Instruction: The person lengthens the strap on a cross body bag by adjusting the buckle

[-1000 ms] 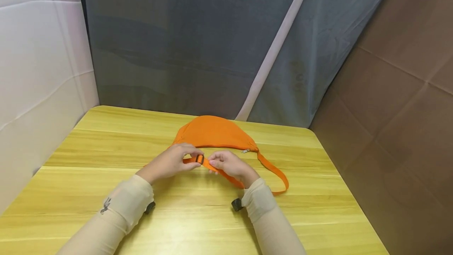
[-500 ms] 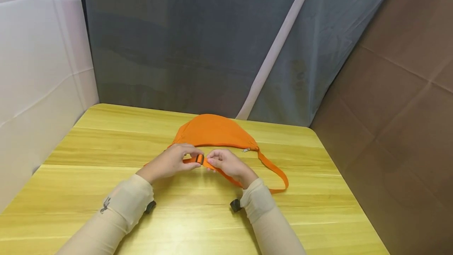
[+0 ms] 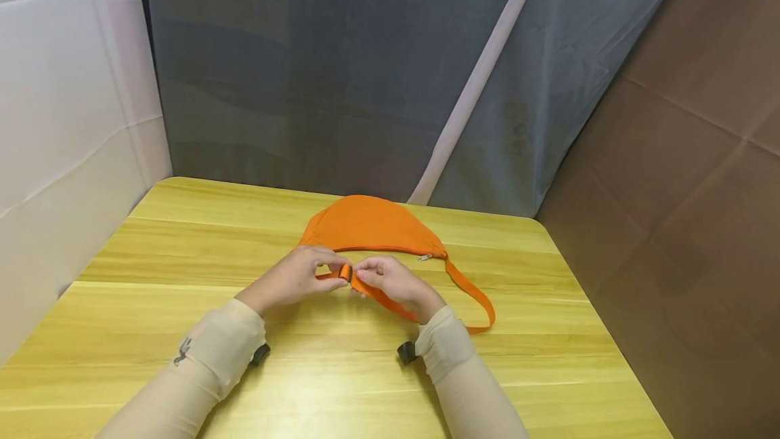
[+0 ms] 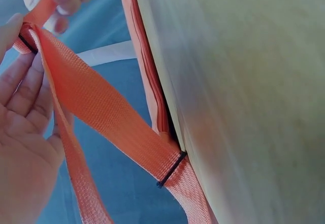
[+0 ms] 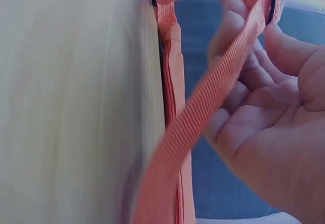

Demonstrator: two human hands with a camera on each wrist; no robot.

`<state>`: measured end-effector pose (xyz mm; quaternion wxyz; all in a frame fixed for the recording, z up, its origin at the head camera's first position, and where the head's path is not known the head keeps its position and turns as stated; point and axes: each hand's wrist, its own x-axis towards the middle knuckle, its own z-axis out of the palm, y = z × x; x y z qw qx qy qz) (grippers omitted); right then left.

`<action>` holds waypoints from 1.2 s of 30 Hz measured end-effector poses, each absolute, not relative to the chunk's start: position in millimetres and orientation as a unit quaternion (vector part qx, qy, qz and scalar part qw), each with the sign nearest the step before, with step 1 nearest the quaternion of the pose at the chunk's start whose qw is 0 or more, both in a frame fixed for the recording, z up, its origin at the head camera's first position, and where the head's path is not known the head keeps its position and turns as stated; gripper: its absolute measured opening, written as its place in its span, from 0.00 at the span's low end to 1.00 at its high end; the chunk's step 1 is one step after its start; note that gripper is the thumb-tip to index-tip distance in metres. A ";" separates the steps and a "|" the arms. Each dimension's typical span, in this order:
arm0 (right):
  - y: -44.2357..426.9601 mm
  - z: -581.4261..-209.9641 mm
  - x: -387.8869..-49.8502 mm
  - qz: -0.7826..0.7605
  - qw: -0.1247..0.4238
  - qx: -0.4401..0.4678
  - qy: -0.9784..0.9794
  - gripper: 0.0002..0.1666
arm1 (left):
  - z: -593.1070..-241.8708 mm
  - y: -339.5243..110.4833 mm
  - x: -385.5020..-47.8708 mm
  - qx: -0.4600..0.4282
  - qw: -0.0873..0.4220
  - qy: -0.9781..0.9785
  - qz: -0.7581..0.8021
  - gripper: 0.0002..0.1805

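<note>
An orange waist bag (image 3: 372, 225) lies toward the back of the table, its zip side facing the hands. Its orange strap (image 3: 478, 297) loops out at the right and comes back between the hands. My left hand (image 3: 298, 276) pinches the strap at a black strap slider (image 3: 345, 272) between thumb and fingers. Just to the right, my right hand (image 3: 395, 283) pinches the strap beside that slider. A second black fitting (image 4: 171, 169) crosses the strap close to the bag in the left wrist view. Parts of the strap are hidden behind the hands.
The wooden table (image 3: 341, 385) has rounded far corners. A grey curtain (image 3: 292, 87) hangs behind it, with a pale cloth (image 3: 67, 120) at the left and a brown cloth (image 3: 688, 188) at the right. A metal zip pull (image 3: 424, 258) sits at the bag's right end.
My right fingertips have shifted slightly left and up, nearer the slider, narrowing the gap between the hands. Both hands keep hold of the strap, and the bag stays in place.
</note>
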<state>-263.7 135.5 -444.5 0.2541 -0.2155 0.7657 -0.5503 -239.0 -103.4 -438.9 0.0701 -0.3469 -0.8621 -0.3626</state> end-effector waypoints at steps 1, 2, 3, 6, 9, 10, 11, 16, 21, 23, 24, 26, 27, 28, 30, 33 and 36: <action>136.7 -444.1 -263.8 -0.547 0.259 -0.212 0.768 0.15 | -438.8 -103.6 -238.9 -0.343 0.070 -0.863 -0.364 0.12; 137.8 -443.6 -263.6 -0.543 0.263 -0.209 0.769 0.16 | -438.2 -103.7 -238.4 -0.338 0.067 -0.865 -0.366 0.12; 139.0 -443.3 -263.7 -0.539 0.265 -0.208 0.772 0.15 | -438.0 -104.0 -238.2 -0.335 0.067 -0.865 -0.366 0.12; 142.0 -443.3 -264.4 -0.531 0.265 -0.204 0.779 0.14 | -437.6 -104.9 -238.0 -0.329 0.065 -0.867 -0.368 0.14; 143.7 -443.8 -265.4 -0.528 0.261 -0.205 0.782 0.12 | -437.8 -105.6 -238.4 -0.329 0.063 -0.867 -0.369 0.15; 143.8 -444.1 -265.6 -0.529 0.259 -0.205 0.782 0.11 | -438.1 -105.6 -238.7 -0.328 0.062 -0.867 -0.369 0.15; 143.8 -444.4 -265.9 -0.531 0.258 -0.204 0.781 0.11 | -438.3 -105.6 -238.9 -0.328 0.061 -0.867 -0.370 0.15; 142.0 -445.4 -266.2 -0.536 0.252 -0.201 0.780 0.10 | -439.0 -105.7 -239.3 -0.329 0.060 -0.867 -0.370 0.15; 139.8 -446.2 -264.8 -0.541 0.248 -0.199 0.779 0.10 | -439.1 -105.5 -239.9 -0.332 0.057 -0.866 -0.371 0.16; 139.1 -446.4 -264.1 -0.542 0.246 -0.197 0.779 0.10 | -438.8 -105.1 -239.8 -0.332 0.054 -0.866 -0.371 0.15; 138.7 -446.7 -263.9 -0.543 0.244 -0.196 0.779 0.10 | -438.8 -105.1 -239.6 -0.334 0.055 -0.866 -0.369 0.15; 137.8 -446.7 -263.3 -0.546 0.241 -0.193 0.779 0.10 | -438.3 -104.7 -239.3 -0.336 0.057 -0.865 -0.369 0.14; 137.3 -446.6 -262.9 -0.546 0.240 -0.193 0.779 0.10 | -438.2 -104.5 -239.3 -0.338 0.058 -0.864 -0.369 0.13; 136.8 -446.4 -262.4 -0.548 0.240 -0.192 0.778 0.10 | -438.0 -104.2 -239.2 -0.339 0.058 -0.863 -0.369 0.13; 135.6 -445.8 -261.4 -0.556 0.241 -0.193 0.772 0.10 | -437.9 -103.9 -239.3 -0.342 0.058 -0.863 -0.368 0.11; 133.9 -444.2 -259.7 -0.565 0.244 -0.199 0.762 0.10 | -437.9 -103.4 -239.1 -0.345 0.058 -0.862 -0.366 0.09; 132.5 -443.0 -258.7 -0.571 0.248 -0.202 0.756 0.11 | -437.5 -103.5 -238.6 -0.343 0.060 -0.864 -0.363 0.09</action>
